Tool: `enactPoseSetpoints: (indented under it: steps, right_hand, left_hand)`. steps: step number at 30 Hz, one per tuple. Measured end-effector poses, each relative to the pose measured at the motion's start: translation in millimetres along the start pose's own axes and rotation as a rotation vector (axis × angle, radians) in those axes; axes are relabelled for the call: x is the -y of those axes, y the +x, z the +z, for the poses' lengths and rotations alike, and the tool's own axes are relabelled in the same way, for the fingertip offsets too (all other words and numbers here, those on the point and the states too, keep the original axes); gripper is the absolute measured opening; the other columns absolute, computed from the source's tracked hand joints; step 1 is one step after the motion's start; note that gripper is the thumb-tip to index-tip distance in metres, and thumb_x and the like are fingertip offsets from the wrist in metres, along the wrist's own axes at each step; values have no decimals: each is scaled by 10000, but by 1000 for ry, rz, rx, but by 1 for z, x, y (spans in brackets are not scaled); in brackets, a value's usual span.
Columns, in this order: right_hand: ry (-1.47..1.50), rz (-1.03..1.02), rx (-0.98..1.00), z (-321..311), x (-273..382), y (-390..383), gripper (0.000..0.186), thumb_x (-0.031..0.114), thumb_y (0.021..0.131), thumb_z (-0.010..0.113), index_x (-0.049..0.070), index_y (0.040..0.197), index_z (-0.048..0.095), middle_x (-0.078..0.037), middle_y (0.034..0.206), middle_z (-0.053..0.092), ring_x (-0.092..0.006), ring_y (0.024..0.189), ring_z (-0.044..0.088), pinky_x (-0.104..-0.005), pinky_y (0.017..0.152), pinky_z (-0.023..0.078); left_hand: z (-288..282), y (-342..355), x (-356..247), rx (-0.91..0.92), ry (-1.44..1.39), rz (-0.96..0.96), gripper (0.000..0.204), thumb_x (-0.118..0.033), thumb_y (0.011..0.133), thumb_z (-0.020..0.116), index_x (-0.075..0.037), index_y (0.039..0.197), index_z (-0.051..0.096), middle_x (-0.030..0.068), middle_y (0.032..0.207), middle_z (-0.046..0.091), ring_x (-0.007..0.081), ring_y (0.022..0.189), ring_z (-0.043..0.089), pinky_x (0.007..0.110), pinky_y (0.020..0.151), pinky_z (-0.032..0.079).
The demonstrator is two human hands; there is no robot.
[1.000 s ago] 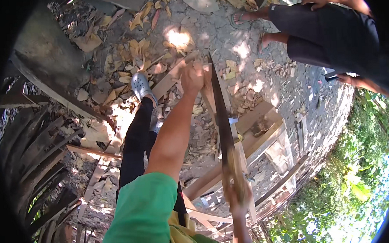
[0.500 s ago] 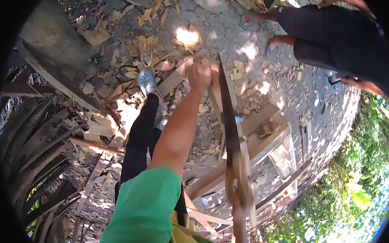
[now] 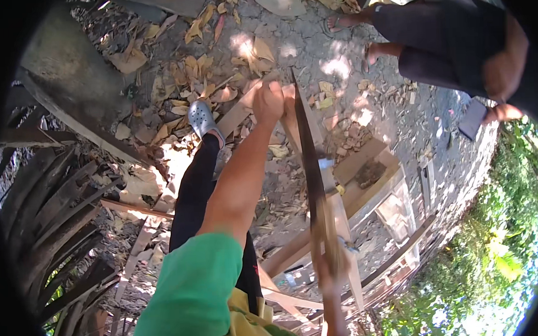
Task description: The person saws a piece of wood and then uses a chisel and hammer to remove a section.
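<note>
A long saw (image 3: 309, 160) is gripped at its handle by the blurred right hand (image 3: 330, 273); a board's end (image 3: 290, 110) is clasped by the left hand (image 3: 268, 102), well apart. Beyond the blade tip, ground (image 3: 302, 40) is left open toward a bystander (image 3: 431, 41). The right side is crowded by a wooden frame (image 3: 360, 159).

Outdr., daylit, grey dirt ground (image 3: 266, 27) w/ dry brn. leaves (image 3: 197, 68), sun patches (image 3: 336, 66), dk. slats (image 3: 48, 204) L side, grn. foliage (image 3: 486, 257) lwr. R
</note>
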State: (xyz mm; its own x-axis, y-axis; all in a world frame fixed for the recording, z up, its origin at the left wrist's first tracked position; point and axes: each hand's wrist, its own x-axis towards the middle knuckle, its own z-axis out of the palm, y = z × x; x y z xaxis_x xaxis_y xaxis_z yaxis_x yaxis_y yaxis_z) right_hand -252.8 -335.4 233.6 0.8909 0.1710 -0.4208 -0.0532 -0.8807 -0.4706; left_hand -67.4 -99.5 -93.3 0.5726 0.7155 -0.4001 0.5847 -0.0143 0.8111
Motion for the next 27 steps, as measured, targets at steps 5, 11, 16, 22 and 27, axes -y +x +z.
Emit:
enactPoseSetpoints:
  steps: [5, 11, 16, 22, 27]
  right_hand:
    - [171, 78, -94, 30, 20, 58, 278, 242, 934, 727, 8, 1083, 720, -61, 825, 709, -189, 685, 653, -316, 594, 492]
    - [389, 87, 8, 84, -3, 184, 347, 242, 935, 679, -46, 1126, 656, -148, 842, 670, -222, 731, 594, -416, 700, 504]
    - [104, 75, 15, -19, 12, -36, 378, 239, 938, 666, -16, 1216, 685, -194, 1075, 723, -314, 989, 699, -421, 852, 547]
    - [-206, 84, 39, 55, 25, 118, 300, 216, 947, 673, 4, 1158, 696, -165, 905, 729, -291, 856, 715, -400, 747, 532]
    - [492, 98, -32, 101, 0, 201, 352, 184, 897, 687, -50, 1158, 666, -121, 887, 703, -191, 782, 622, -382, 744, 513]
  left_hand:
    - [4, -3, 4, -79, -63, -49, 466, -377, 965, 462, -4, 1100, 707, 309, 1110, 683, 490, 1088, 635, 555, 964, 487]
    - [9, -2, 11, 70, -157, -57, 460, -340, 982, 429, 38, 855, 659, 297, 955, 659, 463, 962, 660, 538, 832, 466]
    - [2, -4, 3, -56, -52, 9, 488, -401, 986, 435, 7, 1029, 699, 296, 1066, 691, 495, 1051, 642, 544, 914, 491]
    - [5, 1, 12, 3, -44, 0, 491, -396, 986, 433, 12, 1042, 699, 301, 1039, 695, 511, 1013, 642, 569, 908, 490]
    - [0, 11, 13, 197, -64, -110, 521, -397, 1001, 380, 10, 1088, 694, 311, 1142, 679, 507, 1101, 620, 577, 970, 481]
